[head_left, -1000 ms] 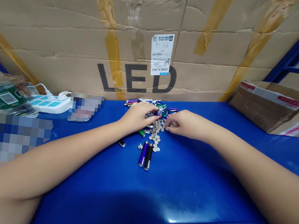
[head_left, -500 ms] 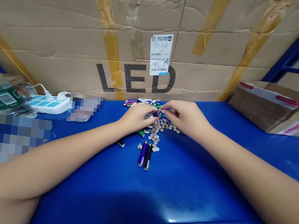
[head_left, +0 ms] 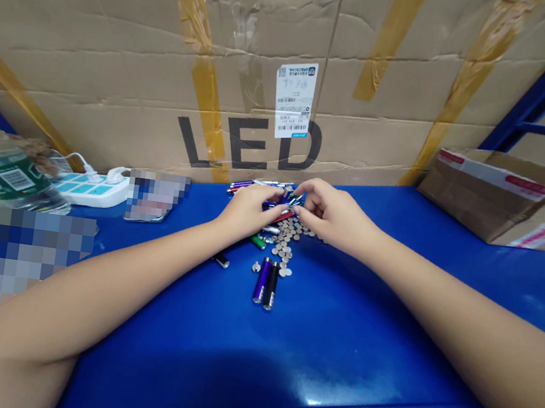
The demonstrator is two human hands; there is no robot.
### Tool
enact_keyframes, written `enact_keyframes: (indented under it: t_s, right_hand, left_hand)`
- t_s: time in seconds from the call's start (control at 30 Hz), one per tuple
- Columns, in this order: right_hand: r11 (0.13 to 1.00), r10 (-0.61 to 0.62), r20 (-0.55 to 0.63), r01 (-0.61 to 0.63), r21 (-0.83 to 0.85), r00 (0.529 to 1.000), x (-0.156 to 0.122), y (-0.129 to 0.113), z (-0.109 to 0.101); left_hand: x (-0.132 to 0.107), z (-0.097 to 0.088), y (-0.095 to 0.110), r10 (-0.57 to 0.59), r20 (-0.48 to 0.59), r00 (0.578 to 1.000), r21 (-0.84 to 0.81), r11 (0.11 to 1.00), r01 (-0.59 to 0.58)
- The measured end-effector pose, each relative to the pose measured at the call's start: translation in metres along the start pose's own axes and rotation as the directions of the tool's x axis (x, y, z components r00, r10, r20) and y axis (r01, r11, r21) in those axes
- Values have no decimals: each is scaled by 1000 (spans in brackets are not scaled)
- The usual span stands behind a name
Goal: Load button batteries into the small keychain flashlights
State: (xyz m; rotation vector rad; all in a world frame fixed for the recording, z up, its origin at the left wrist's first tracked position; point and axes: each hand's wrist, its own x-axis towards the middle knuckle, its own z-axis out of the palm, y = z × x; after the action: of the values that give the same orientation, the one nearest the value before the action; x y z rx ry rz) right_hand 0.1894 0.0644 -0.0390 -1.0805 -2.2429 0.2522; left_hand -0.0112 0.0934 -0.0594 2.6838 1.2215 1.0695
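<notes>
Both my hands meet over a heap of small things at the back of the blue shelf (head_left: 326, 331). My left hand (head_left: 247, 211) curls its fingers round a small coloured tube, part red. My right hand (head_left: 334, 213) pinches at the same spot with fingers closed; what it holds is hidden. Below them lies a pile of silver button cells (head_left: 286, 239). Several coloured metal tubes (head_left: 249, 185) lie behind the hands. A purple tube and a black tube (head_left: 266, 283) rest side by side nearer to me.
A large cardboard box marked LED (head_left: 259, 75) stands behind the shelf. A smaller open carton (head_left: 499, 194) sits at the right. At the left are a white power strip (head_left: 88, 188), a plastic water bottle (head_left: 0, 171) and a blurred patch.
My right hand has moved up from the button cells to the tubes and now pinches against my left hand's fingers. My left hand stays almost in place.
</notes>
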Motion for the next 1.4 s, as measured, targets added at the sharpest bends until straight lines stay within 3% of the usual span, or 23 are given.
enact_keyframes:
  t_s: [0.07,0.2,0.33,0.53,0.8,0.93,1.07,1.17,1.4]
  right_hand:
    - [1000,-22,18,23,-8,1000,0,0,4]
    - [974,-180,112,193,-119,977,0,-2,14]
    - [942,-283,140,302,-145,949,6,-9,25]
    - [878,-297,223,357,-319,929,14,-23,41]
    - [927,-249,205,294,-233,947,14,-26,33]
    - [990,-119,-38,116,-84,992,11,-20,15]
    - [991,89,-178,-69,114,980,9,-4,0]
    - [990,91,-143,-75,117,986,8,8,-4]
    - [979,-10,70,24,-201,998,5,14,-10]
  left_hand:
    - [0,-1,-1,-49,-31,998,12,999,49]
    - [0,-1,-2,-119,-74,990,48,991,123]
    - [1,-2,-3,-141,-71,987,47,988,145]
    - [1,-2,-5,-185,-90,979,65,979,191]
    - [0,-2,-4,-155,-93,984,53,986,160]
    - [-1,-3,-1,-78,-66,995,41,996,80]
    - [-1,-4,4,8,-14,1000,34,999,-7]
    - [-2,-3,6,64,40,997,60,996,-66]
    - [-2,-5,5,110,115,987,132,983,-125]
